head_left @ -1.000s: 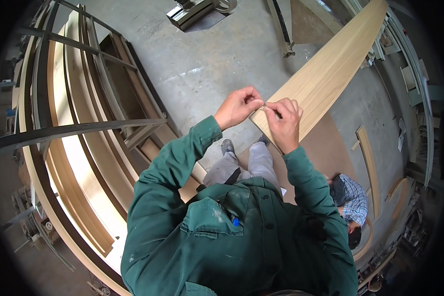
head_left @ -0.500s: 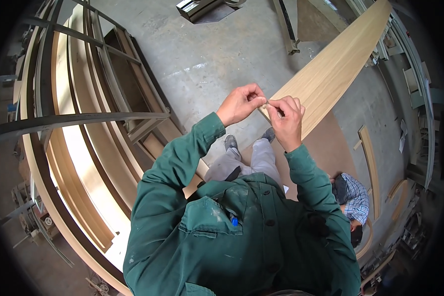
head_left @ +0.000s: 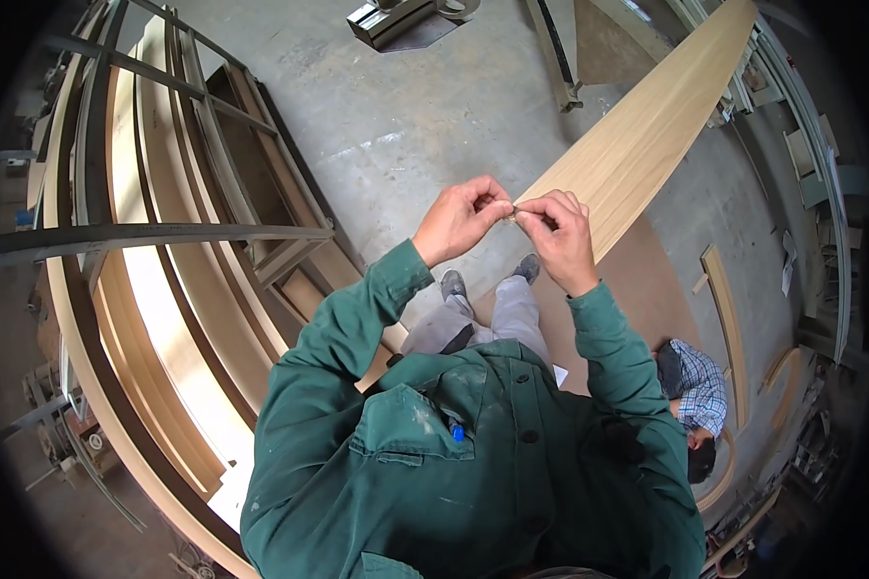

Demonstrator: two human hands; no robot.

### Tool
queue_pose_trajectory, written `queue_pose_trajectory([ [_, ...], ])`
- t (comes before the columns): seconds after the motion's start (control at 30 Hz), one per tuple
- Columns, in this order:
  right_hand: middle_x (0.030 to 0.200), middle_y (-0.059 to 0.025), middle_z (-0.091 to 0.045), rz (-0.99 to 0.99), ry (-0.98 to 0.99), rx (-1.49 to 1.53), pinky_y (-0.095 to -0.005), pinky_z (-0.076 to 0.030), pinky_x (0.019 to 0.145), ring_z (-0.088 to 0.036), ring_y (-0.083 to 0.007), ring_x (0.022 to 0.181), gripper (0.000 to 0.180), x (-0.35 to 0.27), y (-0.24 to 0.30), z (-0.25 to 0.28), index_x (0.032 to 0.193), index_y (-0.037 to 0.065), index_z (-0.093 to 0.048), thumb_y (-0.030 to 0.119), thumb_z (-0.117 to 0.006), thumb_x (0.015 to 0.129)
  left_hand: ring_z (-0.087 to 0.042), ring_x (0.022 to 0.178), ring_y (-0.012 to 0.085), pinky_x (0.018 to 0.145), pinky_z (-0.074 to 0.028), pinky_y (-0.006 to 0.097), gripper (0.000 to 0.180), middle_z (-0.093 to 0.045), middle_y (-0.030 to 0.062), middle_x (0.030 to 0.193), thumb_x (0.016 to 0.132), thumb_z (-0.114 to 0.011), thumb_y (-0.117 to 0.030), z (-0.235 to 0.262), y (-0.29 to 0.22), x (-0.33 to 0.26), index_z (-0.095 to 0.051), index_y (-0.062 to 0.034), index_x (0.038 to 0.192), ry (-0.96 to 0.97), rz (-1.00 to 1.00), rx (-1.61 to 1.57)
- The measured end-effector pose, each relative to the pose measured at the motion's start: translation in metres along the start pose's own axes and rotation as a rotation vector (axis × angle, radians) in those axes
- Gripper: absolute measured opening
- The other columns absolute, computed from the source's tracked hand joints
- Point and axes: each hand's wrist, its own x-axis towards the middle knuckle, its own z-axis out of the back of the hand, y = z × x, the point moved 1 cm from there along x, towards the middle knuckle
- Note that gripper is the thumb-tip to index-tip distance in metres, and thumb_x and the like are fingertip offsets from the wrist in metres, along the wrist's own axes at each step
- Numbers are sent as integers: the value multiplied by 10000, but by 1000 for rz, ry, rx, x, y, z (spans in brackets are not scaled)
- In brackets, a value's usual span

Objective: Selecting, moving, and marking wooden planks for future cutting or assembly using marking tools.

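Both my hands meet in front of me, fingertips pinched around a tiny pale and dark piece (head_left: 513,214) too small to name. My left hand (head_left: 463,217) has thumb and forefinger closed at its left side. From the right, my right hand (head_left: 562,236) pinches at the same spot, its other fingers curled. Just beyond my hands lies a long light wooden board (head_left: 647,125), narrowing toward the far right. Its near end is partly hidden behind my right hand.
A metal rack (head_left: 154,236) holding long wooden panels (head_left: 150,328) stands close on my left. Another person (head_left: 695,391) in a checked shirt bends down at the lower right, beside wooden strips (head_left: 727,328). A metal beam (head_left: 556,58) and a machine part (head_left: 396,21) are farther ahead.
My hands have shifted slightly left and down, still pinched together. The small piece shows a little more between the fingertips. The other person's head has moved slightly.
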Motion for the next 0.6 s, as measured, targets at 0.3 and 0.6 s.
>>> queue_pose_trajectory([
  [0.3, 843, -32, -584, -185, -304, 182, -256, -442, 639, -511, -107, 702, 80, 9, -41, 30, 921, 8, -669, 84, -681, 901, -637, 1014, 159, 885, -544, 303, 240, -605, 65, 1115, 894, -718, -100, -25, 39, 0, -687, -23, 1119, -16, -50, -290],
  [0.6, 851, -26, -583, -70, -264, -26, -252, -451, 673, -516, -110, 719, 87, 9, -38, 23, 922, 0, -649, 85, -665, 922, -658, 1017, 174, 945, -541, 296, 247, -600, 60, 1087, 868, -747, -74, -21, 53, 12, -703, -5, 1101, 49, -55, -439],
])
